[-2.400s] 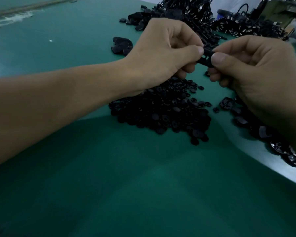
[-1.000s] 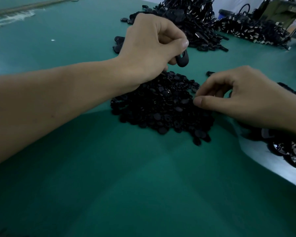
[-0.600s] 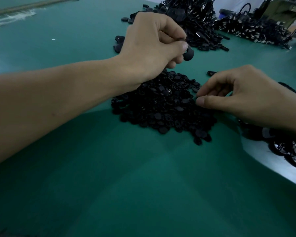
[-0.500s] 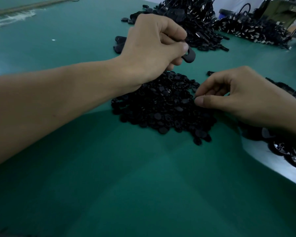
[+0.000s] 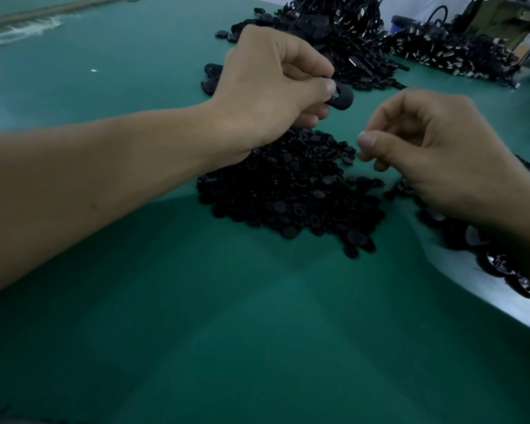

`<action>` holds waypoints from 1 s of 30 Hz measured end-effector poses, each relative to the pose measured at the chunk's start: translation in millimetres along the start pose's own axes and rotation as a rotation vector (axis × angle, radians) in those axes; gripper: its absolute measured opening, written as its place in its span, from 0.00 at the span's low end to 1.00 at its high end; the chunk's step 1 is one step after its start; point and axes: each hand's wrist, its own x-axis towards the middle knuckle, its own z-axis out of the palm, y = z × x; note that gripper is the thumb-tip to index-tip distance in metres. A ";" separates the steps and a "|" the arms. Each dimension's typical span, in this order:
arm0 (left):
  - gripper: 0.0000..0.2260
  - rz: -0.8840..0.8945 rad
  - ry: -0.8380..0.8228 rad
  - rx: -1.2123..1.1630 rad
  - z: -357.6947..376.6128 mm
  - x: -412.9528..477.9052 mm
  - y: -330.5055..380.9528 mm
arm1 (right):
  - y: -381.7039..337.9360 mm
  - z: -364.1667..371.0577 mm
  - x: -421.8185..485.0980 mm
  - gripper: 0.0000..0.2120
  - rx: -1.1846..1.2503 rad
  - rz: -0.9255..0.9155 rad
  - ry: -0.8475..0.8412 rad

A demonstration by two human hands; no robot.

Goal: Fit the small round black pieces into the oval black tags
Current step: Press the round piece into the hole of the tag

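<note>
The green table (image 5: 196, 332) carries a pile of round pieces (image 5: 288, 203) at centre, tag heaps (image 5: 349, 41) along its far side, and glossy dark parts (image 5: 499, 264) at right.

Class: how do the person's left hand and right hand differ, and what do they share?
The left hand pinches an oval black tag in plain sight; whether the right hand has anything in its grip cannot be seen. The left hand is over the far side of the pile of round pieces; the right hand is over its right side. Both have curled fingers, thumb against fingertips.
</note>
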 end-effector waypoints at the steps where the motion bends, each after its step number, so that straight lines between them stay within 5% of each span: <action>1: 0.03 -0.001 -0.002 0.003 0.0 0.1 -0.1 | -0.9 -0.4 0.1 0.05 0.017 -0.003 0.018; 30: 0.03 0.010 -0.029 0.026 -0.6 -0.3 -1.8 | 1.8 -7.2 -3.2 0.08 0.078 -0.018 0.046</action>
